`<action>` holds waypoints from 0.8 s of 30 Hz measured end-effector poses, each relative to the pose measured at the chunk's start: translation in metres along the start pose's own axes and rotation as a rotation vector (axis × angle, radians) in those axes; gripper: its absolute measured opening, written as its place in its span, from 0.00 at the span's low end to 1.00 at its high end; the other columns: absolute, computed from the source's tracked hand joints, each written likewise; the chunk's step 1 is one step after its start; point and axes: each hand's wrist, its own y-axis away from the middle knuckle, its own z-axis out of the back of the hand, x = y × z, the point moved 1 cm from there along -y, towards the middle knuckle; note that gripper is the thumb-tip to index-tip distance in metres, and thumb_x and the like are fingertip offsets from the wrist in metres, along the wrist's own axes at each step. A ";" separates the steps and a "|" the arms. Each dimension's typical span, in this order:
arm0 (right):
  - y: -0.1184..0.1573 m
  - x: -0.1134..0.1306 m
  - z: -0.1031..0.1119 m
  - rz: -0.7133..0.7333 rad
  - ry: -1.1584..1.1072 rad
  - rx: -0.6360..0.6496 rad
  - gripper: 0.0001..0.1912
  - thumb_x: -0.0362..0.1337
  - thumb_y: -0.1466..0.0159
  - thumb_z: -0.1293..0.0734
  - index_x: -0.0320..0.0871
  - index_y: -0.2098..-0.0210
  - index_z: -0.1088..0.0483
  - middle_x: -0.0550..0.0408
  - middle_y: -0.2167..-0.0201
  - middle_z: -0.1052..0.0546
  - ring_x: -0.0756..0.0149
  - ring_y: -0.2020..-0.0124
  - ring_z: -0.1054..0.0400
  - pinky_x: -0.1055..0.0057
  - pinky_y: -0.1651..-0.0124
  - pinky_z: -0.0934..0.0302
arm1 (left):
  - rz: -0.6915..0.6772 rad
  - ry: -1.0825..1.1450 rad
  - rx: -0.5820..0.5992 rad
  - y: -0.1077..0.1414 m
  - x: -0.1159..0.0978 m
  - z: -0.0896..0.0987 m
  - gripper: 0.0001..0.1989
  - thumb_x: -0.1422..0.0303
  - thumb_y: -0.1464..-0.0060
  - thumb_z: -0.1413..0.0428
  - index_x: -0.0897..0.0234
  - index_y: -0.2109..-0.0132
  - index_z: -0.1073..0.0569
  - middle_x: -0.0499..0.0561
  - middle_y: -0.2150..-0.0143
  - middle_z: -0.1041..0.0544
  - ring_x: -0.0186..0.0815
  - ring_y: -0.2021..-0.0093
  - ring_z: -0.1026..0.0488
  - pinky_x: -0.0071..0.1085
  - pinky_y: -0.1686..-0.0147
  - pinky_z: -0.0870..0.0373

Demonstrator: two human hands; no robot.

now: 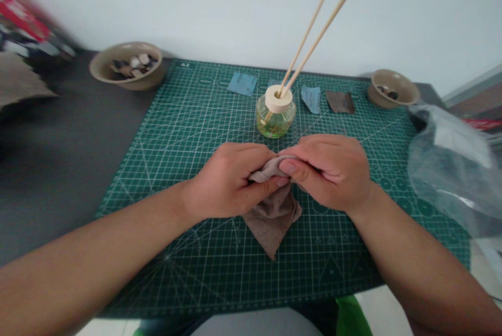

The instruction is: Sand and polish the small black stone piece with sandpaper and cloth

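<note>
"A2" in white, printed at the top edge of the green cutting mat (329, 268), close to the far left corner. Tiny scale numbers along the mat's grid, too small to read. Blurred print on red packaging (23, 14) at upper left, illegible. Whitish patch on the clear plastic bag (443, 168), no readable text. Nothing legible on the brown sandpaper sheet (272, 226).

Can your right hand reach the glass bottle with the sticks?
Probably yes: the right hand sits in front of the glass bottle with nothing between them, though its fingers pinch a folded brown sheet.
</note>
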 end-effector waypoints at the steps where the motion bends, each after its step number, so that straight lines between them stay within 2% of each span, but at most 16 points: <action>1: 0.000 0.000 0.000 -0.010 -0.018 0.008 0.12 0.36 0.30 0.33 0.37 0.67 0.21 0.56 0.75 0.20 0.73 0.72 0.27 0.77 0.66 0.37 | -0.009 -0.003 -0.002 0.000 -0.001 0.001 0.11 0.68 0.37 0.43 0.65 0.69 0.29 0.46 0.74 0.29 0.30 0.74 0.32 0.27 0.73 0.37; 7: 0.000 0.000 0.000 -0.059 -0.073 0.037 0.12 0.39 0.31 0.32 0.36 0.65 0.22 0.54 0.73 0.19 0.73 0.71 0.26 0.77 0.65 0.37 | -0.059 -0.031 -0.007 0.002 -0.001 0.002 0.11 0.68 0.37 0.43 0.65 0.69 0.30 0.46 0.75 0.29 0.29 0.75 0.32 0.26 0.74 0.38; 13: 0.001 -0.001 -0.001 -0.039 -0.059 0.059 0.14 0.42 0.32 0.32 0.36 0.61 0.22 0.52 0.70 0.17 0.70 0.70 0.24 0.75 0.64 0.36 | -0.093 -0.079 -0.017 0.001 -0.001 0.003 0.16 0.74 0.38 0.47 0.63 0.74 0.39 0.43 0.79 0.37 0.27 0.79 0.40 0.27 0.76 0.45; 19: 0.001 -0.002 -0.001 -0.042 -0.022 0.072 0.13 0.43 0.32 0.31 0.38 0.62 0.22 0.53 0.71 0.18 0.69 0.70 0.25 0.74 0.65 0.35 | -0.100 -0.020 -0.006 0.000 0.001 0.001 0.15 0.73 0.38 0.47 0.63 0.74 0.37 0.43 0.79 0.38 0.28 0.79 0.40 0.28 0.77 0.46; 24: 0.001 0.000 0.001 -0.020 0.031 0.048 0.11 0.40 0.30 0.33 0.42 0.64 0.21 0.56 0.73 0.18 0.70 0.72 0.25 0.74 0.67 0.37 | -0.025 -0.018 0.000 0.000 0.003 0.000 0.14 0.69 0.38 0.43 0.64 0.73 0.34 0.44 0.77 0.34 0.29 0.77 0.37 0.27 0.76 0.42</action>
